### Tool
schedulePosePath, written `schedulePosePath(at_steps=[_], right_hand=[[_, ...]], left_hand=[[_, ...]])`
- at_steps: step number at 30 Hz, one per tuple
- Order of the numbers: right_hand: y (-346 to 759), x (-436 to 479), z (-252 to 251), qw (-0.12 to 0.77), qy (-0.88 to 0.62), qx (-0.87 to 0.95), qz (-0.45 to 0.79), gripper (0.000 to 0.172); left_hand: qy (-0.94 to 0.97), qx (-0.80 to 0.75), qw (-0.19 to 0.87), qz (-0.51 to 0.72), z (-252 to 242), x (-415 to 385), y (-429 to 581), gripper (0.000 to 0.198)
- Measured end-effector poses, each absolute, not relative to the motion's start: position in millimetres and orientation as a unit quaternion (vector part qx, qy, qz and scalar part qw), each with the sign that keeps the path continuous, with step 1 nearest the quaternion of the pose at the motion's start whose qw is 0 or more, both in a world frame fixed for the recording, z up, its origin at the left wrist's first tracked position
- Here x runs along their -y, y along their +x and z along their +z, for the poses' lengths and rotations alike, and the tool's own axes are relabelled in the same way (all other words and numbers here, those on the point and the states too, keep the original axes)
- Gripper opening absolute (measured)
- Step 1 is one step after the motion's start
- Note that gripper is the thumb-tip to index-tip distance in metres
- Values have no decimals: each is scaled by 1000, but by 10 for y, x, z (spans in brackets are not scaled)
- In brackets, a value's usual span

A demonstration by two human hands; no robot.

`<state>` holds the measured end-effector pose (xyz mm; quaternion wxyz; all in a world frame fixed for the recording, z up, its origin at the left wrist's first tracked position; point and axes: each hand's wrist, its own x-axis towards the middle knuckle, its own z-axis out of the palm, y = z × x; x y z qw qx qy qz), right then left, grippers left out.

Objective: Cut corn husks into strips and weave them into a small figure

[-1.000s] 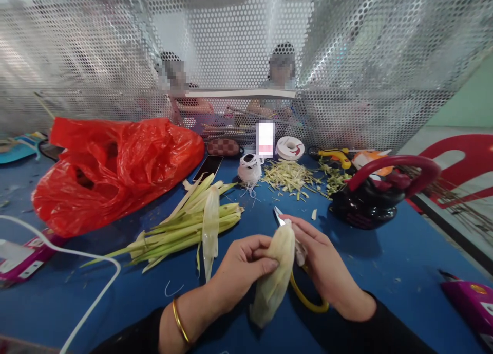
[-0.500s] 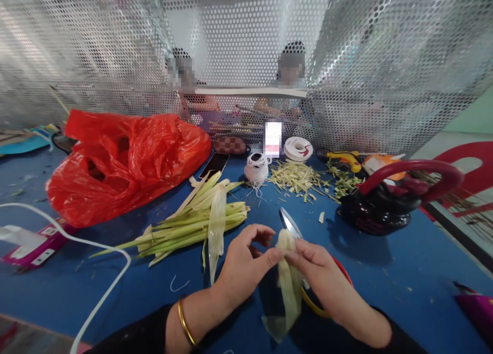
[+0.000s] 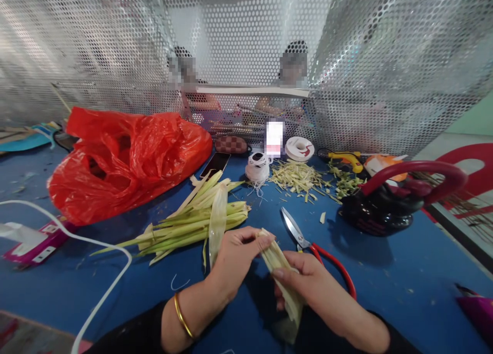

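Note:
A pale corn husk (image 3: 278, 259) is held between both hands over the blue table. My left hand (image 3: 241, 254), closed, pinches its upper end between thumb and fingers. Lower down, my right hand (image 3: 308, 279) grips the husk's middle, and the loose end hangs below toward the table's front. Scissors (image 3: 298, 230) with red handles lie just beyond the right hand, partly hidden by it. A pile of green-yellow corn husks (image 3: 192, 225) rests to the left of my left hand, with one thin pale husk (image 3: 218, 220) draped across it.
A red plastic bag (image 3: 127, 164) fills the back left. Behind the hands are a white string ball (image 3: 257, 169), a ribbon spool (image 3: 299, 148), cut scraps (image 3: 296, 177) and a phone (image 3: 216, 164). A dark kettle-like pot (image 3: 379, 210) stands right; a white cable (image 3: 103, 246) crosses left.
The husk has tilted, its top moving left with my left hand's grip. My right hand has slid lower along it, uncovering more of the scissors and their red handle.

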<state>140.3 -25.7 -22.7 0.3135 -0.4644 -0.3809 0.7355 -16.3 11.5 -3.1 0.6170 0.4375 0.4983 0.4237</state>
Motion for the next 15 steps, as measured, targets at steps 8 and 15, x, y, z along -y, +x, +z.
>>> schedulePosePath(at_steps=[8,15], right_hand=[[1499,242,-147,258,-495,395,730,45],[1479,220,-222,288,-519,441,673,49]], left_hand=[[355,-529,574,515,-50,-364,-356,26],[311,-462,661,503,-41,-352,-321,35]])
